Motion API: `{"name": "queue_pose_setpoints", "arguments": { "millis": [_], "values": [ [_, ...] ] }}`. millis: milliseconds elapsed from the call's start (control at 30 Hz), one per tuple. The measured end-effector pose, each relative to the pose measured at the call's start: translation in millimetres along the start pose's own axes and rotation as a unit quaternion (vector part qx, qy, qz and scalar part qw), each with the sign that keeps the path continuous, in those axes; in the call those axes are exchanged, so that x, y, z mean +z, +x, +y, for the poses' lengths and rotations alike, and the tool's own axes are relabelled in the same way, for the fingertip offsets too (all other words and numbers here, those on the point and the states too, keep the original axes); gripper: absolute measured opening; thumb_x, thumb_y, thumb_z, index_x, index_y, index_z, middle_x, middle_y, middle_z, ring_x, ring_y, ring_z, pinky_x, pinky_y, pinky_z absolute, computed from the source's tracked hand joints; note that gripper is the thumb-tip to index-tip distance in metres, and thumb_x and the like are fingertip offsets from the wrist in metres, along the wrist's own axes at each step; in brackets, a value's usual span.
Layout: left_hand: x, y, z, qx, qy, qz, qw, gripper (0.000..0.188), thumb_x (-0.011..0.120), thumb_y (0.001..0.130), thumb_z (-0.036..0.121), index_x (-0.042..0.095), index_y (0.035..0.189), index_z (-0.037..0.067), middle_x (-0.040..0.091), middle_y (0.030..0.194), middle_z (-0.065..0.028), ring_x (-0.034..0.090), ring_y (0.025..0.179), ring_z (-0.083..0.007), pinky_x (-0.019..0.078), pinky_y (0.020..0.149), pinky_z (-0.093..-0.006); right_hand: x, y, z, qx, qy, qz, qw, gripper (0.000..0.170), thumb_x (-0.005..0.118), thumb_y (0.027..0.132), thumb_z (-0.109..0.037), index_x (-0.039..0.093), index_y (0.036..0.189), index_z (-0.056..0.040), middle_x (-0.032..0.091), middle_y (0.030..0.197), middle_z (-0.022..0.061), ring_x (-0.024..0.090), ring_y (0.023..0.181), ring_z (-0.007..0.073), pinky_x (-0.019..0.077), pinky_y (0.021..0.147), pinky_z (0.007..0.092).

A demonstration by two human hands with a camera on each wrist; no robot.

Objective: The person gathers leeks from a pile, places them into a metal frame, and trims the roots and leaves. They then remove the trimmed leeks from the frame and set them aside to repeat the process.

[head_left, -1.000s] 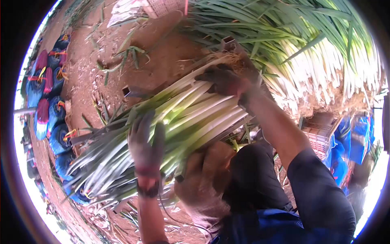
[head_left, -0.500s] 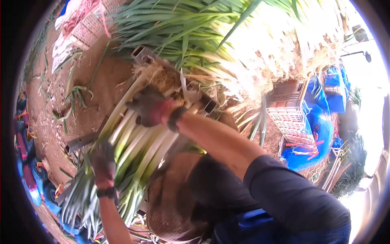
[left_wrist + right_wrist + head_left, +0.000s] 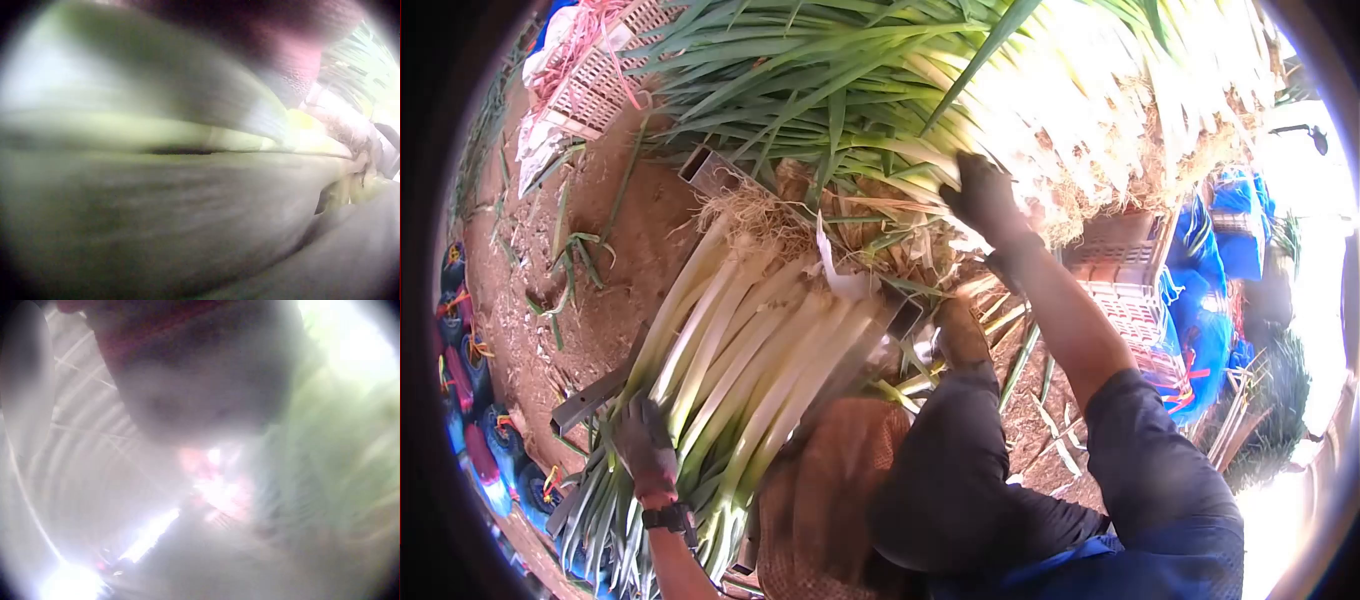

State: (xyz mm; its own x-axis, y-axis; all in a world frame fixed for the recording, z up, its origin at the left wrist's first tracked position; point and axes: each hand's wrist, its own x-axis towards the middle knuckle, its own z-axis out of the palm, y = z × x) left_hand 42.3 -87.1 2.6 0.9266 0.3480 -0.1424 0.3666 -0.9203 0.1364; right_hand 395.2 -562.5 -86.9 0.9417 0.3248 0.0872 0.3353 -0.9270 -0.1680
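Observation:
A row of leeks (image 3: 725,340) lies side by side on a metal frame (image 3: 590,395), white roots toward the far end and green leaves toward my body's left. My gloved left hand (image 3: 643,445) rests on the leaf part with its fingers extended along the stalks. In the left wrist view, blurred leek leaves (image 3: 187,206) fill most of the picture below the glove. My gloved right hand (image 3: 985,200) is stretched out over the near edge of a big leek pile (image 3: 820,90), its fingers spread and holding nothing visible. The right wrist view is hazy, with the dark glove (image 3: 206,381) at the top.
A crate with pink ties (image 3: 600,85) stands at the back left. White crates (image 3: 1130,290) and blue bags (image 3: 1200,330) are at the right. Blue and purple bundles (image 3: 480,400) line the far left. Loose leaves litter the dirt floor (image 3: 600,270).
My right hand has left the root end of the row of leeks and moved right to the big pile. My left hand stays on the leaves. The head view has swung to the right.

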Motion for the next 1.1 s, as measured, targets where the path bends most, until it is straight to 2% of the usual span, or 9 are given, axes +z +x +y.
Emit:
{"name": "queue_pose_setpoints", "arguments": {
  "millis": [33,300,533,700,767,900,933,1033,1100],
  "values": [
    [0,0,1,-0.011,0.005,-0.003,1.0,0.042,0.039,0.106,0.032,0.062,0.121,0.0,0.066,0.113,-0.0249,0.06,0.102,-0.0442,0.0454,0.09,-0.0514,12,-1,22,0.084,-0.033,-0.054,0.994,0.037,0.069,0.082,-0.024,0.06,0.112,-0.0041,0.066,0.108,0.0198,0.064,0.104,0.0371,0.0513,0.088,0.048],
    [3,2,3,-0.036,-0.006,0.018,0.999,0.039,0.042,0.103,0.03,0.063,0.112,-0.001,0.065,0.102,-0.0266,0.058,0.097,-0.0472,0.0445,0.086,-0.0537,31,-13,43,0.034,-0.155,-0.035,0.987,0.017,0.054,0.087,-0.013,0.06,0.103,-0.0084,0.064,0.094,0.0138,0.064,0.081,0.0323,0.0483,0.071,0.0484],
    [3,4,-1,-0.011,-0.017,0.022,1.0,0.038,0.042,0.104,0.03,0.064,0.113,0.0,0.066,0.101,-0.026,0.061,0.097,-0.0465,0.0477,0.085,-0.053,6,-28,-26,0.117,0.19,-0.239,0.945,0.043,0.073,0.074,-0.026,0.061,0.107,-0.0014,0.069,0.092,0.0235,0.067,0.085,0.0406,0.0533,0.075,0.0485],
    [2,-6,-6,-0.02,0.033,0.028,0.999,0.027,0.052,0.102,0.02,0.064,0.118,0.002,0.066,0.113,-0.0222,0.063,0.101,-0.0387,0.0501,0.088,-0.0448,-128,-18,-49,0.166,0.446,-0.294,0.829,0.031,0.076,0.083,-0.027,0.069,0.091,0.0022,0.069,0.075,0.0098,0.062,0.064,0.0166,0.0519,0.066,0.0333],
    [-28,-4,11,-0.071,-0.14,-0.001,0.988,0.028,0.054,0.101,0.018,0.063,0.122,0.002,0.065,0.117,-0.0216,0.063,0.104,-0.0357,0.0492,0.091,-0.0413,-148,-39,-48,0.18,0.503,-0.345,0.772,0.028,0.075,0.084,-0.025,0.07,0.089,0.0021,0.068,0.072,0.008,0.06,0.058,0.0142,0.0506,0.062,0.0319],
    [-85,-13,86,-0.078,-0.452,0.066,0.886,0.041,0.058,0.101,0.027,0.06,0.131,-0.001,0.066,0.12,-0.0099,0.064,0.107,-0.0193,0.0497,0.093,-0.0322,-185,-116,-43,0.169,0.578,-0.321,0.731,0.023,0.071,0.086,-0.018,0.068,0.093,0.004,0.068,0.078,0.0084,0.064,0.064,0.0143,0.0525,0.06,0.0295],
    [-127,-22,136,-0.173,-0.557,-0.046,0.811,0.042,0.054,0.103,0.025,0.054,0.138,0.002,0.065,0.122,-0.0092,0.062,0.112,-0.0183,0.0496,0.099,-0.0344,-202,-128,-48,0.176,0.567,-0.324,0.737,0.023,0.07,0.086,-0.017,0.067,0.094,0.0039,0.068,0.079,0.0086,0.064,0.064,0.0144,0.0526,0.06,0.0292],
    [-130,-41,229,-0.015,-0.721,-0.224,0.656,0.055,0.056,0.101,0.035,0.044,0.144,0.003,0.062,0.124,-0.0179,0.066,0.108,-0.0286,0.0536,0.096,-0.0419,-253,-152,-68,0.168,0.513,-0.348,0.767,0.024,0.07,0.088,-0.018,0.065,0.095,0.0041,0.067,0.077,0.0078,0.065,0.066,0.0149,0.0539,0.06,0.0308],
    [-139,-50,321,-0.163,-0.674,-0.306,0.652,0.069,0.06,0.095,0.054,0.047,0.14,0.003,0.064,0.117,-0.0185,0.067,0.102,-0.0277,0.0558,0.086,-0.0413,-258,-172,-68,0.082,0.436,-0.353,0.824,0.031,0.071,0.089,-0.024,0.065,0.097,0.005,0.068,0.076,0.0087,0.066,0.066,0.017,0.0533,0.06,0.0336]
  ]
}}
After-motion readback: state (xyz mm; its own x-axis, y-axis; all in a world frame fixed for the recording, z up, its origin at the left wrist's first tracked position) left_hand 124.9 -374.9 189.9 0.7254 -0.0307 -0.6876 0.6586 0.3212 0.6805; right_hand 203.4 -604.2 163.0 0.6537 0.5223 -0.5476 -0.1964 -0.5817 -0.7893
